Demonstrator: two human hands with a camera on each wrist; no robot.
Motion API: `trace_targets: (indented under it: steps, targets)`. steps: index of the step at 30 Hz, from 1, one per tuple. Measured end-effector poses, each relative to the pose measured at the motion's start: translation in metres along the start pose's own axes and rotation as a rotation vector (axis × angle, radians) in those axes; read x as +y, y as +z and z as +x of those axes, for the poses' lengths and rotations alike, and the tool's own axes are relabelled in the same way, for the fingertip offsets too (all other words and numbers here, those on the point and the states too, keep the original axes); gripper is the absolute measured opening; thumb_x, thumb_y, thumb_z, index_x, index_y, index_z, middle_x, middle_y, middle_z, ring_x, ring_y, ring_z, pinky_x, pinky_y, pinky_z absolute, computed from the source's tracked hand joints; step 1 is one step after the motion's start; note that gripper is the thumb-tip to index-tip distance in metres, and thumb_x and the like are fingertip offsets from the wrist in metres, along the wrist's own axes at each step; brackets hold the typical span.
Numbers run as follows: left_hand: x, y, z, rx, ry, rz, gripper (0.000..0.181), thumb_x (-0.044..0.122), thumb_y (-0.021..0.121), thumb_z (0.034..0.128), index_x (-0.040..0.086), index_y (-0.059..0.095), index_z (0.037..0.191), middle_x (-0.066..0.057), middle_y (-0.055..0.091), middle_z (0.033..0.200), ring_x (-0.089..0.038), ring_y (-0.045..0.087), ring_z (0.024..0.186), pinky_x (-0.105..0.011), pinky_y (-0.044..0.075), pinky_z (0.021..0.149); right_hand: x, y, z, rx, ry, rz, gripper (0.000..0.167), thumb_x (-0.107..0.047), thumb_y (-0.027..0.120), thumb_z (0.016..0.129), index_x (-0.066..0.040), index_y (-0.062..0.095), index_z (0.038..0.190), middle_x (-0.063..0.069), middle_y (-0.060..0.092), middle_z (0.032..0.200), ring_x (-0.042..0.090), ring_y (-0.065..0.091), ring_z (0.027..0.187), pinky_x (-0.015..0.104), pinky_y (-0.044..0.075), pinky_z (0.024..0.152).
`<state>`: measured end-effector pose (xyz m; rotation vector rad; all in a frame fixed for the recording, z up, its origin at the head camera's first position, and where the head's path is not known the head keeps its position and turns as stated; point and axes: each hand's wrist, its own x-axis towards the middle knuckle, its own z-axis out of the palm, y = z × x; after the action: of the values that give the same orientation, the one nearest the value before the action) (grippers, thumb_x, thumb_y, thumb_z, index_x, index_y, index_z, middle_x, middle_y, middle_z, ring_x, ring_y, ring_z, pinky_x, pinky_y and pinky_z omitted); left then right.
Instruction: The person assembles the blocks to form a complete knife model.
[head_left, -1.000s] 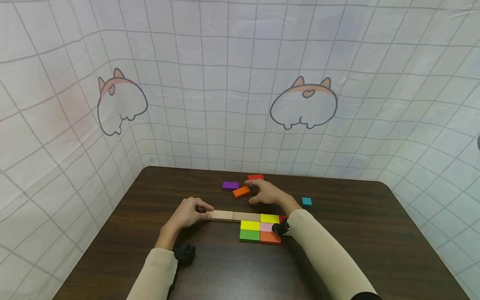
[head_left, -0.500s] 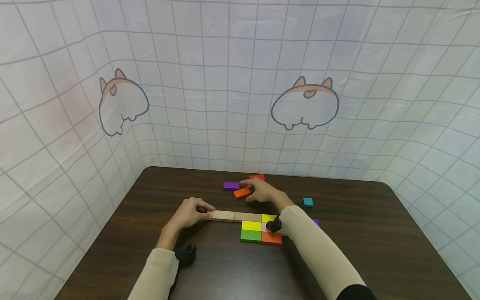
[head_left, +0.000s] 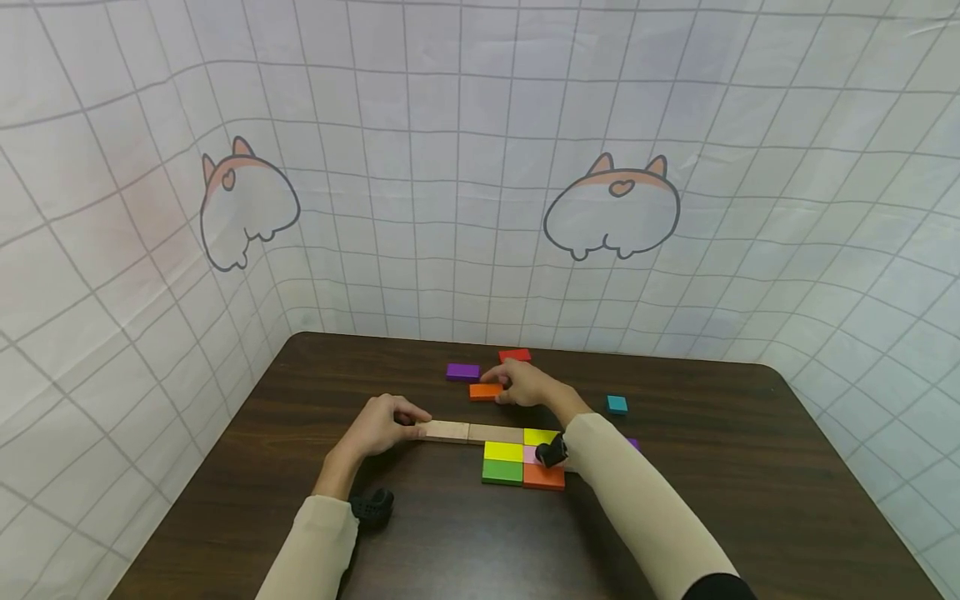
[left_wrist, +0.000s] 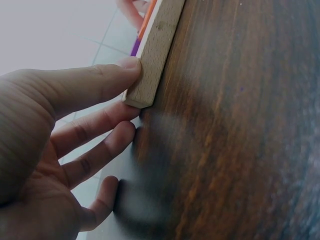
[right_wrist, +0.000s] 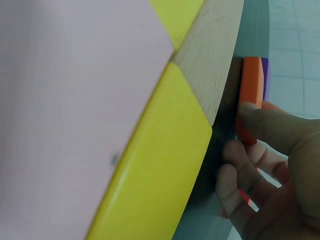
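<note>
Thumb and forefinger of my left hand (head_left: pixel 378 425) pinch the left end of a plain wooden block (head_left: pixel 445 430); the left wrist view shows the thumb on the block's near corner (left_wrist: pixel 157 55). A second plain block (head_left: pixel 496 433) continues that row to the right, up to a yellow block (head_left: pixel 540 437). Farther back, my right hand (head_left: pixel 531 385) pinches an orange block (head_left: pixel 485 392) at its right end. In the right wrist view, its thumb lies along the side of the orange block (right_wrist: pixel 249 85), while the other fingers curl below.
A purple block (head_left: pixel 462 372) and a red block (head_left: pixel 515 355) lie behind. A small blue block (head_left: pixel 617 405) sits right. In front are yellow (head_left: pixel 502 452), green (head_left: pixel 502 472), orange-red (head_left: pixel 543 477) and pink (head_left: pixel 529 454) blocks, partly covered by the right forearm. A curtain (head_left: pixel 450 208) hangs behind the table.
My right hand has moved slightly left and taken hold of the orange block. That block has turned from slanted to nearly straight. My left hand stays on the wooden block.
</note>
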<state>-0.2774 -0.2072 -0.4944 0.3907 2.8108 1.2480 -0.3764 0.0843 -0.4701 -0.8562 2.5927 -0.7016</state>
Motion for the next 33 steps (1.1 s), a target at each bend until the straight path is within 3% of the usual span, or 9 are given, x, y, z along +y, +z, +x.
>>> trace_targets:
  steps: [5, 14, 18, 27, 33]
  targets:
    - [0.001, 0.0, -0.001, -0.004, 0.003, -0.007, 0.014, 0.011, 0.084, 0.0871, 0.014, 0.083, 0.101, 0.003, 0.069, 0.092, -0.016, 0.058, 0.079, -0.034, 0.05, 0.069, 0.002, -0.004, -0.012, -0.008, -0.014, -0.014, 0.038, -0.009, 0.069, 0.1, -0.016, 0.067, 0.137, 0.008, 0.052, 0.123, 0.023, 0.049, 0.101, 0.039, 0.046, 0.086]
    - [-0.001, 0.001, -0.001, -0.008, 0.001, -0.001, 0.015, 0.012, 0.084, 0.0868, 0.015, 0.083, 0.101, 0.003, 0.07, 0.095, -0.016, 0.059, 0.081, -0.034, 0.051, 0.07, 0.01, -0.02, -0.046, 0.049, -0.066, 0.05, 0.037, -0.007, 0.069, 0.098, -0.014, 0.068, 0.134, 0.005, 0.051, 0.112, 0.021, 0.054, 0.085, 0.033, 0.049, 0.071]
    - [0.0, 0.001, -0.002, -0.007, 0.003, -0.004, 0.015, 0.011, 0.084, 0.0866, 0.016, 0.083, 0.101, 0.003, 0.07, 0.094, -0.017, 0.058, 0.081, -0.035, 0.051, 0.07, 0.014, -0.026, -0.068, 0.074, -0.117, 0.043, 0.037, -0.008, 0.069, 0.099, -0.012, 0.067, 0.135, 0.005, 0.052, 0.109, 0.02, 0.056, 0.086, 0.034, 0.051, 0.072]
    - [0.001, 0.0, -0.002, -0.007, -0.003, -0.007, 0.016, 0.012, 0.084, 0.0867, 0.016, 0.083, 0.102, 0.003, 0.069, 0.093, -0.017, 0.058, 0.081, -0.035, 0.051, 0.07, 0.023, -0.027, -0.118, 0.117, -0.141, 0.067, 0.036, -0.008, 0.069, 0.098, -0.012, 0.068, 0.134, 0.005, 0.052, 0.104, 0.018, 0.055, 0.083, 0.034, 0.05, 0.071]
    - [0.002, 0.0, -0.003, -0.019, -0.003, -0.011, 0.016, 0.011, 0.084, 0.0872, 0.015, 0.083, 0.103, 0.003, 0.069, 0.093, -0.017, 0.058, 0.08, -0.035, 0.051, 0.07, 0.032, -0.022, -0.154, 0.137, -0.102, 0.057, 0.037, -0.011, 0.071, 0.097, -0.015, 0.068, 0.134, 0.002, 0.051, 0.103, 0.017, 0.055, 0.082, 0.032, 0.051, 0.071]
